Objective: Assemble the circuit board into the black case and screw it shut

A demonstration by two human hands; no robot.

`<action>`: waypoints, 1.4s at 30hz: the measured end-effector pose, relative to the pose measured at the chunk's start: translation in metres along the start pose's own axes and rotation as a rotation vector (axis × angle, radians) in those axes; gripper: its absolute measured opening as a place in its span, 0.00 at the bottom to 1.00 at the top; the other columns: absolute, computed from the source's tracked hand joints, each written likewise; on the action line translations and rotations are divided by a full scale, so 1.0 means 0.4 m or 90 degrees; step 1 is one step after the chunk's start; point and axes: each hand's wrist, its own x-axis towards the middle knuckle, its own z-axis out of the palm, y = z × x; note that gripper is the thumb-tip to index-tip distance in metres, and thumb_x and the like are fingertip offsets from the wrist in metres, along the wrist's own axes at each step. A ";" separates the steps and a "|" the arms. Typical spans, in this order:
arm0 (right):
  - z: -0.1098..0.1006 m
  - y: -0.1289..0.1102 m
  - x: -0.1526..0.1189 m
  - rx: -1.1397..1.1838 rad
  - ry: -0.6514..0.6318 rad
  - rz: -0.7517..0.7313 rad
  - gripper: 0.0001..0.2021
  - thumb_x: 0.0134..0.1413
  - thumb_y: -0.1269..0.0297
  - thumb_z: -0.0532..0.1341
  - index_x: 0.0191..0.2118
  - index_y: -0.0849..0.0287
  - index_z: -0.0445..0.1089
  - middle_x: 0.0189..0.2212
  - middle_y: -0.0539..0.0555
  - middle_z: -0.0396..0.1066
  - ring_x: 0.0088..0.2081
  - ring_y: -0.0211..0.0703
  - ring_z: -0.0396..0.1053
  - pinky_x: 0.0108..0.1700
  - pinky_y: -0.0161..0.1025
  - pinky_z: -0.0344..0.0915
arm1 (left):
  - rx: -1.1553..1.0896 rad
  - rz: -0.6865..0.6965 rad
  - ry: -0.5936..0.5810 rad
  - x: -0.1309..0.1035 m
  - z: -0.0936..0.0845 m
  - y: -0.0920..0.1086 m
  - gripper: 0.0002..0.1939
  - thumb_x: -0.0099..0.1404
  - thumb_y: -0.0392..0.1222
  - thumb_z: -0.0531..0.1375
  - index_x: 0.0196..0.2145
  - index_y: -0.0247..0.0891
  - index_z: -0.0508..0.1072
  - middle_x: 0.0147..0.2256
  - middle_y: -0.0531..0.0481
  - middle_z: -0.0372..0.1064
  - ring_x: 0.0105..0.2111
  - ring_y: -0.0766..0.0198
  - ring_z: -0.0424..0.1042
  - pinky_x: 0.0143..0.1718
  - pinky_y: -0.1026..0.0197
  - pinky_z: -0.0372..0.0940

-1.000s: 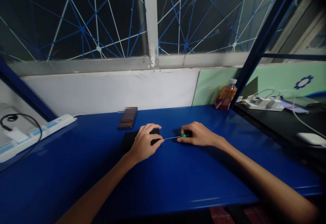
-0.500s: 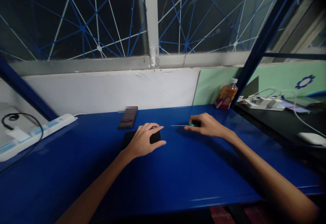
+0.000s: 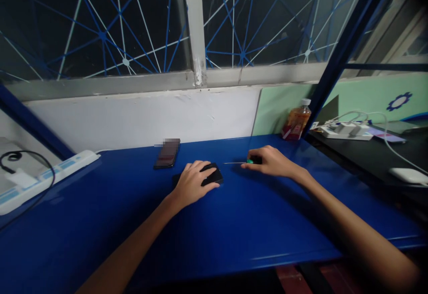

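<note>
A flat black rectangular box (image 3: 216, 177) lies on the blue table; I cannot tell its exact kind. My left hand (image 3: 193, 181) rests across it, the fingers over its top and far side and the thumb along the near edge, so much of it is covered. To the right, my right hand (image 3: 267, 161) is closed around a screwdriver (image 3: 250, 161) with a green and dark handle. Its thin shaft points left, level with the table, and the tip is just short of the box, apart from it.
Behind my left hand lies a phone (image 3: 167, 153). A white power strip (image 3: 72, 165) runs along the left side. At the back right stands a drink bottle (image 3: 297, 120). A dark side table (image 3: 354, 158) holds chargers, cables and a white case (image 3: 408, 176).
The black box has slid right with my left hand, over the spot where small dark bits lay. My right hand keeps its hold on the screwdriver, nearly still.
</note>
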 end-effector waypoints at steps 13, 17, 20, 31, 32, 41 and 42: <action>0.044 0.017 0.005 -0.091 -0.026 0.020 0.19 0.61 0.49 0.51 0.36 0.59 0.70 0.28 0.57 0.73 0.28 0.44 0.67 0.27 0.38 0.50 | -0.027 -0.014 -0.056 -0.032 -0.038 -0.060 0.26 0.60 0.57 0.60 0.55 0.50 0.68 0.50 0.43 0.68 0.46 0.47 0.68 0.42 0.48 0.64; 0.073 0.025 0.008 -0.108 -0.052 0.012 0.15 0.63 0.55 0.50 0.43 0.60 0.68 0.36 0.60 0.73 0.36 0.47 0.70 0.33 0.38 0.56 | -0.037 0.012 -0.090 -0.029 -0.054 -0.058 0.29 0.60 0.56 0.61 0.57 0.49 0.65 0.52 0.43 0.67 0.48 0.48 0.68 0.42 0.51 0.65; 0.085 0.023 0.009 -0.123 -0.073 0.011 0.13 0.62 0.59 0.52 0.44 0.60 0.67 0.39 0.60 0.71 0.37 0.46 0.69 0.34 0.38 0.57 | -0.026 0.018 -0.103 -0.028 -0.060 -0.057 0.29 0.60 0.55 0.61 0.57 0.49 0.65 0.52 0.42 0.68 0.48 0.47 0.68 0.42 0.49 0.65; 0.096 0.006 0.007 -0.150 -0.081 0.000 0.17 0.62 0.55 0.51 0.51 0.58 0.65 0.42 0.59 0.70 0.38 0.48 0.71 0.32 0.38 0.58 | -0.022 0.037 -0.090 -0.034 -0.040 -0.063 0.28 0.63 0.54 0.59 0.60 0.50 0.61 0.56 0.42 0.64 0.54 0.45 0.64 0.48 0.43 0.62; 0.096 0.005 0.007 -0.147 -0.081 0.001 0.17 0.62 0.54 0.52 0.51 0.57 0.65 0.42 0.59 0.70 0.37 0.48 0.71 0.32 0.38 0.58 | -0.022 0.041 -0.084 -0.035 -0.037 -0.063 0.28 0.64 0.54 0.59 0.60 0.50 0.61 0.56 0.43 0.64 0.54 0.46 0.64 0.48 0.43 0.62; 0.087 -0.015 0.001 -0.195 -0.058 0.020 0.23 0.63 0.48 0.48 0.53 0.59 0.64 0.42 0.62 0.69 0.37 0.50 0.70 0.34 0.40 0.61 | 0.050 0.074 -0.052 -0.036 -0.095 -0.058 0.25 0.62 0.56 0.59 0.54 0.45 0.69 0.54 0.41 0.66 0.52 0.46 0.65 0.49 0.45 0.61; 0.087 -0.023 -0.001 -0.203 -0.045 0.017 0.24 0.63 0.48 0.48 0.55 0.60 0.62 0.43 0.63 0.69 0.38 0.52 0.70 0.35 0.42 0.62 | 0.044 0.077 -0.044 -0.039 -0.109 -0.059 0.22 0.63 0.54 0.59 0.52 0.43 0.70 0.51 0.42 0.68 0.50 0.48 0.67 0.49 0.47 0.61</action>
